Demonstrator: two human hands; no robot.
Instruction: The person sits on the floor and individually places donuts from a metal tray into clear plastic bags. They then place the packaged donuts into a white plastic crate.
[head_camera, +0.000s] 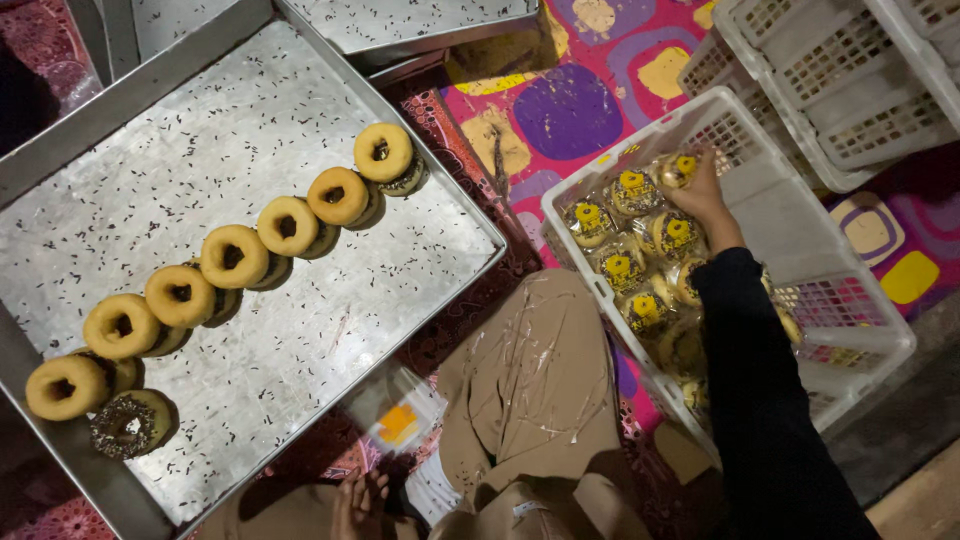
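A clear-wrapped doughnut (676, 168) with a yellow label sits atop other packed ones in the white basket (850, 330).

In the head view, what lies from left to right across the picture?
Metal tray with a row of doughnuts → clear wrappers by the left hand → right hand setting a wrapped doughnut in a white basket.

A small home bakery was probably shown: doughnuts (232, 257) lined a metal tray (250, 400), wrapped ones filled a white crate (880, 340).
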